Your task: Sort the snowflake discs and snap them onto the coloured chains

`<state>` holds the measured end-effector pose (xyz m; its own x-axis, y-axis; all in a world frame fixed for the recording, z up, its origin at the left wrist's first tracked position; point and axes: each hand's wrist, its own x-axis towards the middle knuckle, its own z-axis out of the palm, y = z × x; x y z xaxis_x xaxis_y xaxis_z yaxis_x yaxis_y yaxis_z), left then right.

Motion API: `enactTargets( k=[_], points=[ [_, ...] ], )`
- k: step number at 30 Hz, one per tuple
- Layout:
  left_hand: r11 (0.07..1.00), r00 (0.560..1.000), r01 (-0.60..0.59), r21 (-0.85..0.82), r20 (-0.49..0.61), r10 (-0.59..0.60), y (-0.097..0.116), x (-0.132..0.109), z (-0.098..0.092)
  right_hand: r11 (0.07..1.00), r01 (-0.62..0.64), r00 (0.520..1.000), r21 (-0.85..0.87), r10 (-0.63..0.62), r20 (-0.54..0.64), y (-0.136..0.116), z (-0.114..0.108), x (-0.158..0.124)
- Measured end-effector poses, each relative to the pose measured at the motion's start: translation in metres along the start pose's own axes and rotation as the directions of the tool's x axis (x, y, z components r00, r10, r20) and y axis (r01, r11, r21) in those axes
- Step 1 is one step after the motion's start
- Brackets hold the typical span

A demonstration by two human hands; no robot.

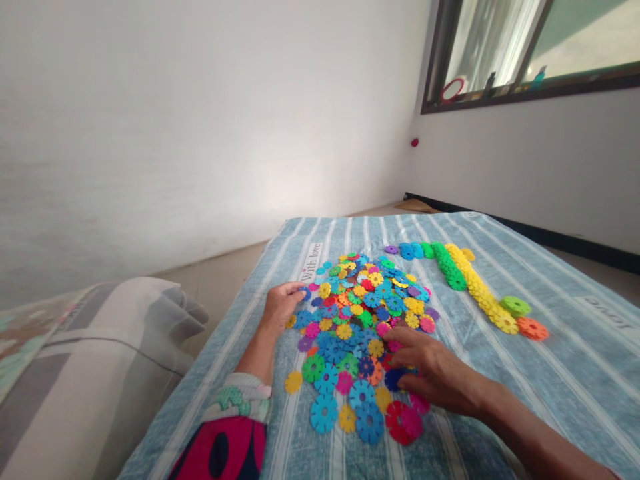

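Note:
A pile of notched plastic snowflake discs [344, 331] in many colours is spread over the striped cloth. My left hand [283, 308] is at the pile's left edge, its fingertips pinched on a small blue disc [305, 293]. Over the right side of the pile, my right hand [433, 370] reaches in with thumb and fingers apart. Its thumb is beside a dark blue disc [393, 379], and its fingertips are down among pink and red discs. The palm side of the right hand is hidden.
Right of the pile lie rows of overlapping discs: a long yellow row [480, 290], a green row [449, 268], and blue discs [407, 251]. A lime disc [515, 306] and orange disc [533, 328] are near the yellow end. Bundled fabric [125, 340] is at left.

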<state>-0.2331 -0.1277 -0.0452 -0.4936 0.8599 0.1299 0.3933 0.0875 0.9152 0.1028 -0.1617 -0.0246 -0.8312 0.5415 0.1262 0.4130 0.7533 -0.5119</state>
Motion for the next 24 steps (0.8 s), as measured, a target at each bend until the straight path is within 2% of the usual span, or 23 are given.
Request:
enactTargets(
  k=[14, 18, 24],
  points=[
    [0.998, 1.0, 0.013, -0.065, 0.029, -0.012, 0.003, 0.003, 0.004, 0.969, -0.033, 0.994, 0.245, 0.057, -0.091, 0.011, -0.014, -0.001],
    [0.998, 0.999, 0.022, -0.066, 0.042, -0.019, 0.001, 0.004, 0.004, 0.983, -0.021, 0.995, 0.182, 0.038, -0.094, 0.006, -0.012, 0.0],
    [0.998, 0.998, 0.02, -0.057, 0.053, -0.017, 0.001, 0.005, 0.004, 0.999, 0.001, 0.996, -0.049, -0.006, -0.091, -0.003, 0.0, 0.004]
  ],
)
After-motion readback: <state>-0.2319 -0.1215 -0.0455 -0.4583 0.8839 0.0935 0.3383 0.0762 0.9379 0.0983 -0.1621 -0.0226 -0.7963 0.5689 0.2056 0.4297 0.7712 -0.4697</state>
